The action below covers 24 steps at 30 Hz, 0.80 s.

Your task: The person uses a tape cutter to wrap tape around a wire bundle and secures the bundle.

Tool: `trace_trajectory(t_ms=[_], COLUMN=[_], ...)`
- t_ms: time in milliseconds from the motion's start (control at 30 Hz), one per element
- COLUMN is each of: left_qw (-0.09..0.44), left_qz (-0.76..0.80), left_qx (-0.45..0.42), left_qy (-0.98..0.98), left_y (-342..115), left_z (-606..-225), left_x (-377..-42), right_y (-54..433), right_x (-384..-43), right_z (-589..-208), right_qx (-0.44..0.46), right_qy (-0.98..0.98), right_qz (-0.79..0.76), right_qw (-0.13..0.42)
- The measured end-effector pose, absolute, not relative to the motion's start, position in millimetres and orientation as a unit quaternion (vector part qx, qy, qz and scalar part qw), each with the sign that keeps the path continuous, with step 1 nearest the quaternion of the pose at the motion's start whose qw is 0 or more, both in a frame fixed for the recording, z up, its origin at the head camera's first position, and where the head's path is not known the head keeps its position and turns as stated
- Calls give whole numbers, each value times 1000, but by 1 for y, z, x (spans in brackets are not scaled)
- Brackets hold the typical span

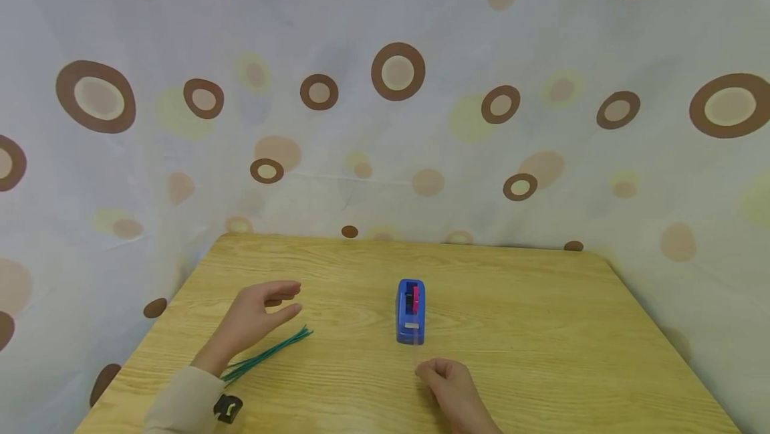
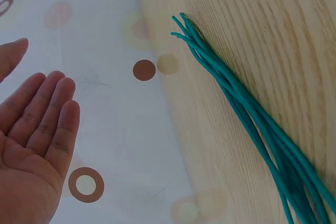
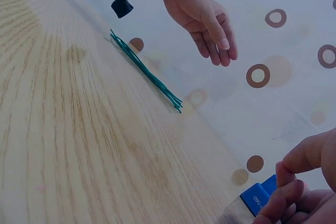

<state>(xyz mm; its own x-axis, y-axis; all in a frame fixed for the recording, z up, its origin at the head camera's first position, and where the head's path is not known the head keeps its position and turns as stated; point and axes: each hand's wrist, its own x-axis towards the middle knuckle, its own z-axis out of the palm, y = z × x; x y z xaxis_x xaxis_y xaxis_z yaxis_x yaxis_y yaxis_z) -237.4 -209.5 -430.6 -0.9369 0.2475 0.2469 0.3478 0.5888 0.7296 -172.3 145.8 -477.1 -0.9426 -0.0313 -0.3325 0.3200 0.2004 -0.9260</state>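
A blue tape dispenser (image 1: 402,323) with a pink tape core (image 1: 416,300) stands near the middle of the table. From its front edge a faint strip of clear tape (image 1: 416,352) runs toward the person. Thumb and index finger of my right hand (image 1: 451,388) pinch the strip's end. My left hand (image 1: 249,319) is raised at the left, fingers extended, thumb apart, palm bare in the left wrist view. Below it lies a bundle of thin green wires (image 1: 271,352), apart from the hand. The right wrist view shows part of the dispenser (image 3: 255,199) behind the right fingers.
The wood-grain table (image 1: 529,327) ends at the back against a pale curtain (image 1: 337,26) printed with brown circles, which also hangs along both sides. A black strap mount (image 1: 228,408) sits at the left wrist below a light sleeve (image 1: 186,402).
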Motion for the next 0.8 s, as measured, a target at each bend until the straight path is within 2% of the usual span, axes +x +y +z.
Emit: trace_trajectory(t_ms=[400,800], left_qw=[64,42], left_qz=[-392,-378], left_qx=[-156,-146], left_qy=[-904,-913], left_y=[-229,-249], left_z=[-432,-436], left_x=[-230,-218], right_y=[146,145], right_x=[-173,-172], right_z=[-480,-480], right_qx=[94,87], right_qy=[763,760], right_qz=[-625,-631], right_qw=[133,133])
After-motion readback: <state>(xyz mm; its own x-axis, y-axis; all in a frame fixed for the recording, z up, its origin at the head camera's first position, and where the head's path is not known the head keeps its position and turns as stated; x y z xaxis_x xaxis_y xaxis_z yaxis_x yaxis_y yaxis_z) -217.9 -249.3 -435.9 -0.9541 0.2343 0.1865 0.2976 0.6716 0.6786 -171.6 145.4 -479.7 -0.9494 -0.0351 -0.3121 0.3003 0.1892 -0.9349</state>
